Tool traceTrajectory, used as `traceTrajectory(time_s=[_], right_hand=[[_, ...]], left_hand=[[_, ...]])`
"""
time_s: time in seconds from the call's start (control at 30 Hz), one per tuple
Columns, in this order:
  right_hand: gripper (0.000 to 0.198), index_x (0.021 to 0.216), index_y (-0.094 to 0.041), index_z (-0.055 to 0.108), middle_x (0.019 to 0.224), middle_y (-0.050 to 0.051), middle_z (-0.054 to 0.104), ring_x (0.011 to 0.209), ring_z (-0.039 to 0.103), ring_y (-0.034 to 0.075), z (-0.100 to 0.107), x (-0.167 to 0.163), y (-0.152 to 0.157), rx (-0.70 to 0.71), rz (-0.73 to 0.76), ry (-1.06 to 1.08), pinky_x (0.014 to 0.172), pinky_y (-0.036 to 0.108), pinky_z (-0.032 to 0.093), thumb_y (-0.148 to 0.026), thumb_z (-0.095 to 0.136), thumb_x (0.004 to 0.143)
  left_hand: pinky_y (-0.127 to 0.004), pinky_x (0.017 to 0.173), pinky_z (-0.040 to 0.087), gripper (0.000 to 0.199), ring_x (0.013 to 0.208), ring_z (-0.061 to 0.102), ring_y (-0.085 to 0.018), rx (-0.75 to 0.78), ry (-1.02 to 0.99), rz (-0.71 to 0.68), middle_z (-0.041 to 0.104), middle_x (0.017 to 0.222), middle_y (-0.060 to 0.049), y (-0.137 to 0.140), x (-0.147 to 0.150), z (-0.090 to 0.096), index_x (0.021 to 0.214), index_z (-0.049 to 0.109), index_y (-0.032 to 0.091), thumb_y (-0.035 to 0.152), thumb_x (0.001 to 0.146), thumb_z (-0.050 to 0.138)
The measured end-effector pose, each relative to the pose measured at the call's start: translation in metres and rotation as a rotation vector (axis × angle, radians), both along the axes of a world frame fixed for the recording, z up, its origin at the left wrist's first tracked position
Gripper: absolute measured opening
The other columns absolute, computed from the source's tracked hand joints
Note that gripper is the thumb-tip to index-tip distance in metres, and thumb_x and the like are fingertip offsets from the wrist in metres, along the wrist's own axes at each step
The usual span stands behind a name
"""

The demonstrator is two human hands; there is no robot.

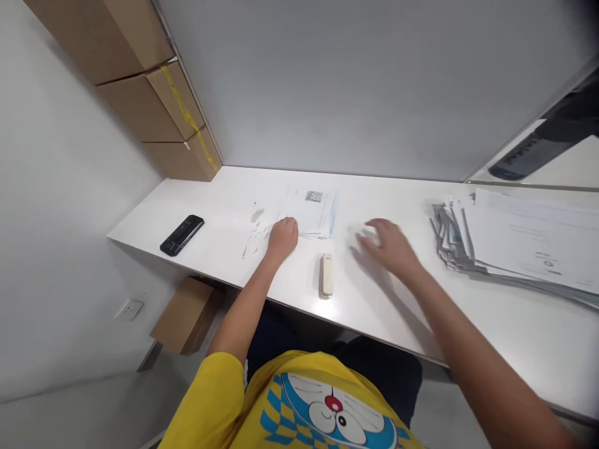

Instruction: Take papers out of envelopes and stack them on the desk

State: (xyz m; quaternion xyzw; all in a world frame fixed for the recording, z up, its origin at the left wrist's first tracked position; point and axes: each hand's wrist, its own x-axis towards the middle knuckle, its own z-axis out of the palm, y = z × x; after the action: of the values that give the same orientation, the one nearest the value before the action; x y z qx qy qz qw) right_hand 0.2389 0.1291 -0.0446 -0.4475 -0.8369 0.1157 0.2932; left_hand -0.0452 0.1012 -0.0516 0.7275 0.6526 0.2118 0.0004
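A thin set of printed sheets [304, 212] with a square code lies on the white desk. My left hand [283, 237] is at its lower left corner, fingers curled over the paper edge and closed on it. To the right of the sheets, my right hand [390, 249] hovers over the desk, slightly blurred, with thumb and fingers apart. A faint whitish smear shows by its fingertips; I cannot make out what it is. Between my hands, nearer the front edge, lies a cream-coloured stapler [326, 275].
A thick, uneven stack of papers [528, 240] covers the desk's right side. At the left lies a black phone-like device [182, 235]. Cardboard boxes [163, 109] are piled against the back left corner, and another box [182, 315] sits below the desk. A grey panel [337, 87] rises behind.
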Motion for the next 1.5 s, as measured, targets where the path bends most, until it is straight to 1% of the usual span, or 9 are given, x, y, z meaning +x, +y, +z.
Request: traceTrajectory(time_s=[0.13, 0.43, 0.57, 0.8, 0.93, 1.1, 1.27, 1.4, 1.5], right_hand=[[0.057, 0.134, -0.014, 0.054, 0.136, 0.019, 0.056, 0.126, 0.051, 0.038, -0.024, -0.064, 0.023, -0.085, 0.006, -0.041, 0.105, 0.056, 0.043, -0.047, 0.050, 0.088], [0.071, 0.148, -0.009, 0.038, 0.147, 0.020, 0.046, 0.135, 0.043, 0.036, -0.050, -0.072, 0.033, -0.014, 0.022, -0.022, 0.109, 0.052, 0.039, -0.044, 0.051, 0.088], [0.067, 0.148, -0.011, 0.038, 0.157, 0.017, 0.035, 0.145, 0.031, 0.035, -0.044, -0.075, 0.028, -0.052, 0.096, -0.118, 0.116, 0.055, 0.028, -0.045, 0.047, 0.091], [0.054, 0.143, -0.013, 0.045, 0.136, 0.015, 0.060, 0.131, 0.051, 0.029, -0.035, -0.082, 0.018, 0.017, 0.086, -0.154, 0.117, 0.053, 0.025, -0.039, 0.042, 0.096], [0.043, 0.134, -0.012, 0.054, 0.115, 0.015, 0.071, 0.108, 0.064, 0.027, -0.034, -0.081, 0.013, 0.116, 0.082, -0.109, 0.106, 0.047, 0.036, -0.024, 0.042, 0.094], [0.038, 0.117, -0.016, 0.064, 0.099, 0.010, 0.073, 0.090, 0.063, 0.024, -0.033, -0.076, 0.012, 0.233, 0.063, -0.024, 0.083, 0.039, 0.042, -0.009, 0.041, 0.088], [0.025, 0.094, -0.016, 0.069, 0.080, 0.011, 0.070, 0.084, 0.060, 0.027, -0.029, -0.072, 0.012, 0.283, 0.024, -0.003, 0.074, 0.040, 0.042, -0.017, 0.045, 0.090], [0.033, 0.106, -0.018, 0.066, 0.098, 0.013, 0.070, 0.092, 0.062, 0.026, -0.021, -0.072, 0.006, 0.301, 0.029, 0.029, 0.080, 0.040, 0.047, -0.019, 0.036, 0.094], [0.039, 0.132, -0.022, 0.052, 0.130, 0.015, 0.059, 0.123, 0.054, 0.027, -0.016, -0.073, 0.002, 0.267, 0.019, 0.180, 0.098, 0.046, 0.047, -0.031, 0.036, 0.097]], left_hand=[[-0.043, 0.107, 0.037, 0.041, 0.131, 0.049, -0.032, 0.005, -0.009, -0.029, 0.059, 0.135, -0.016, 0.005, 0.000, -0.011, 0.124, 0.056, 0.015, 0.036, 0.089, 0.060], [-0.032, 0.073, 0.039, 0.021, 0.074, 0.059, -0.021, 0.066, -0.152, 0.147, 0.063, 0.084, -0.007, 0.009, -0.001, -0.013, 0.087, 0.061, 0.019, 0.024, 0.099, 0.043], [-0.028, 0.062, 0.031, 0.030, 0.059, 0.045, -0.016, 0.157, -0.680, 0.316, 0.046, 0.062, 0.002, 0.011, -0.010, -0.008, 0.067, 0.048, 0.021, 0.027, 0.096, 0.052], [-0.025, 0.064, 0.037, 0.036, 0.062, 0.042, -0.013, 0.388, -1.149, 0.411, 0.042, 0.065, 0.004, 0.011, -0.026, -0.011, 0.070, 0.043, 0.022, 0.044, 0.098, 0.047], [-0.028, 0.074, 0.044, 0.033, 0.072, 0.051, -0.016, 0.455, -0.992, 0.375, 0.051, 0.072, 0.000, 0.010, -0.022, -0.016, 0.073, 0.048, 0.022, 0.044, 0.098, 0.046], [-0.041, 0.100, 0.045, 0.027, 0.110, 0.061, -0.023, 0.431, -0.469, -0.087, 0.069, 0.106, -0.011, 0.008, -0.013, -0.015, 0.100, 0.062, 0.020, 0.034, 0.100, 0.039], [-0.046, 0.102, 0.046, 0.023, 0.118, 0.062, -0.024, 0.317, -0.266, -0.351, 0.071, 0.113, -0.009, 0.001, -0.006, -0.008, 0.102, 0.066, 0.021, 0.033, 0.096, 0.047], [-0.044, 0.093, 0.050, 0.018, 0.096, 0.068, -0.025, 0.158, -0.550, -0.268, 0.074, 0.095, -0.008, -0.004, 0.000, -0.002, 0.092, 0.070, 0.023, 0.039, 0.084, 0.066], [-0.042, 0.092, 0.049, 0.019, 0.093, 0.067, -0.026, 0.242, -0.736, -0.074, 0.072, 0.091, -0.009, -0.009, 0.000, 0.001, 0.089, 0.069, 0.023, 0.041, 0.088, 0.061]])
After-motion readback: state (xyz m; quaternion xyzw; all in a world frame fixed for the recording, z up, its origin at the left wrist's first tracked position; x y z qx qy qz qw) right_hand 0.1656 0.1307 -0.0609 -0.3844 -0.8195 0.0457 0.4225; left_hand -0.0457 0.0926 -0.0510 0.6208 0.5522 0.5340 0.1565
